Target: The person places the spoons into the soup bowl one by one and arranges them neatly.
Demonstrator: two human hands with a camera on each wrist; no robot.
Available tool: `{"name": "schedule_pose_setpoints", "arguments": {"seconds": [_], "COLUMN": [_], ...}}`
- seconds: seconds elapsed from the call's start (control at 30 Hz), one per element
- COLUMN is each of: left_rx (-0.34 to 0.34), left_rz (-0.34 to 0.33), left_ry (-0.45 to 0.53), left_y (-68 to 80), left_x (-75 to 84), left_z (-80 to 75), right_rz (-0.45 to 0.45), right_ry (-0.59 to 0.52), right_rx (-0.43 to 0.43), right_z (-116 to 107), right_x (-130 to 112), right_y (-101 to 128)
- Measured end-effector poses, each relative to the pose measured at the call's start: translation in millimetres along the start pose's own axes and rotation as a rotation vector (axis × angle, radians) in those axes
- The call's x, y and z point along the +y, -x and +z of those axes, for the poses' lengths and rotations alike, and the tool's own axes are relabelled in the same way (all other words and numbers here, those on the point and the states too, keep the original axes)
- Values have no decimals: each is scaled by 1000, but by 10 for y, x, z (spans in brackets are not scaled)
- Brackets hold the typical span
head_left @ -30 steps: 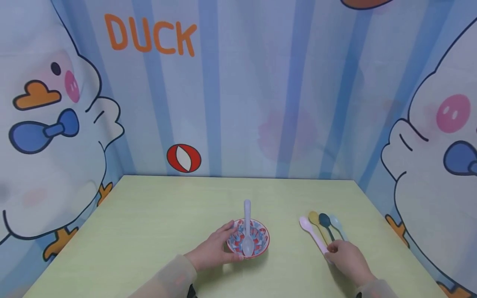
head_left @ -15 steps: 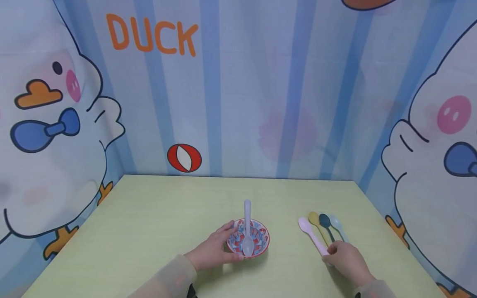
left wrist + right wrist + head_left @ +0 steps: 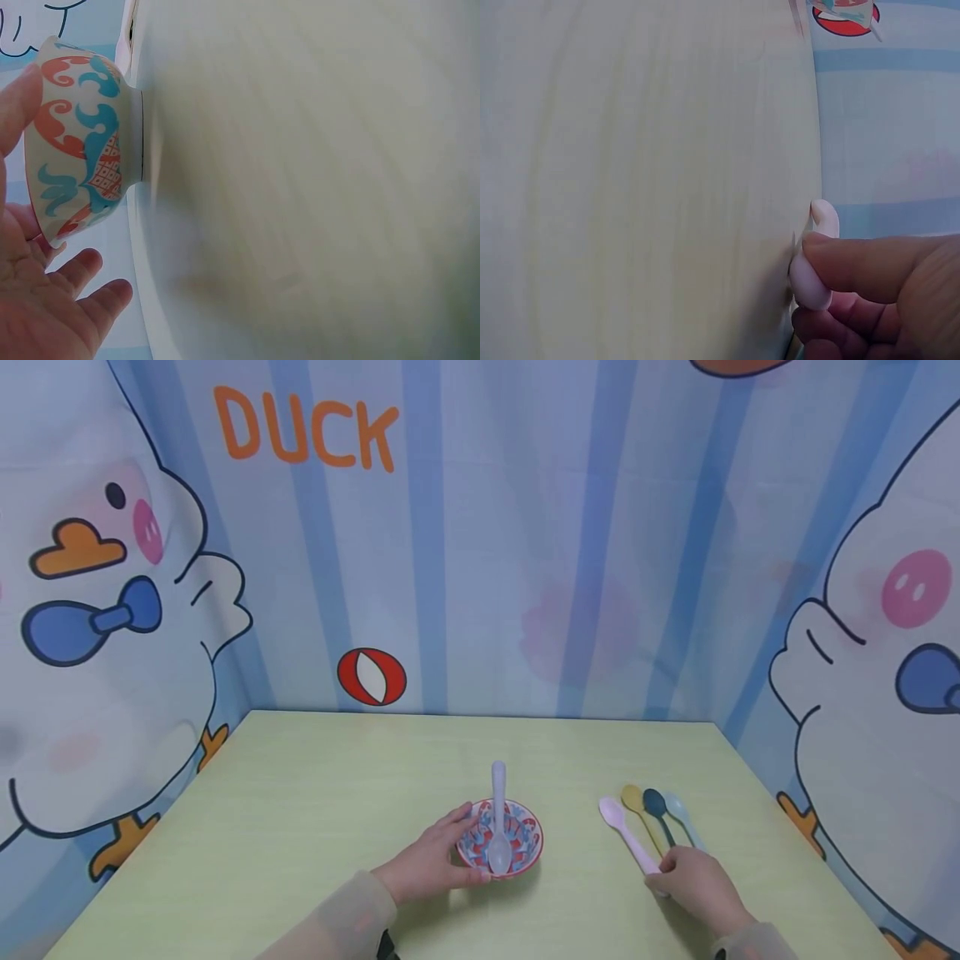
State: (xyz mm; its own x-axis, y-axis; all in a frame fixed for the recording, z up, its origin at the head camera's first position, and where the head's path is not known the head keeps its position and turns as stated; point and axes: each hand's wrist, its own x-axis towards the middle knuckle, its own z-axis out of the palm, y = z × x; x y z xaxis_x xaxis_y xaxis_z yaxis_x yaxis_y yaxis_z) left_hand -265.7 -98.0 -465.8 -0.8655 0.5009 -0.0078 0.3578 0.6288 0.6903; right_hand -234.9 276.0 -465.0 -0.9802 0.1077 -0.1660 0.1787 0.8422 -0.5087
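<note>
Two hands at a bowl and a row of spoons on a pale green table (image 3: 300,793).

The small round red-and-teal patterned bowl (image 3: 510,846), holding a white plastic spoon (image 3: 498,827), is cupped by the left hand (image 3: 427,864) at its 9 o'clock side. At the bowl's 3 o'clock, the pale pink plastic spoon (image 3: 626,835) is pinched at its handle by the right hand (image 3: 693,881); yellow, dark blue and light blue spoons (image 3: 660,814) lie just beside it.

staged tabletop booth, cartoon duck backdrop (image 3: 112,610) with "DUCK" lettering on 3 sides, pale green table (image 3: 300,793)
</note>
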Motion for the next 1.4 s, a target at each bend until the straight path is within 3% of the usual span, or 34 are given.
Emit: {"name": "schedule_pose_setpoints", "arguments": {"seconds": [0.27, 0.63, 1.03, 1.4], "left_rx": [0, -1, -7, 0], "left_rz": [-13, -2, -16, -19], "left_ry": [-1, 14, 13, 2], "left_y": [2, 15, 19, 19], "left_x": [3, 19, 19, 24], "left_z": [-2, -8, -12, -9], "right_rz": [-16, 5, 79, 42], "right_ry": [24, -42, -265, -577], "right_rx": [-4, -20, -36, 19], "right_z": [14, 35, -40, -93], "right_x": [-16, -41, -73, -124], "right_y": [14, 20, -48, -54]}}
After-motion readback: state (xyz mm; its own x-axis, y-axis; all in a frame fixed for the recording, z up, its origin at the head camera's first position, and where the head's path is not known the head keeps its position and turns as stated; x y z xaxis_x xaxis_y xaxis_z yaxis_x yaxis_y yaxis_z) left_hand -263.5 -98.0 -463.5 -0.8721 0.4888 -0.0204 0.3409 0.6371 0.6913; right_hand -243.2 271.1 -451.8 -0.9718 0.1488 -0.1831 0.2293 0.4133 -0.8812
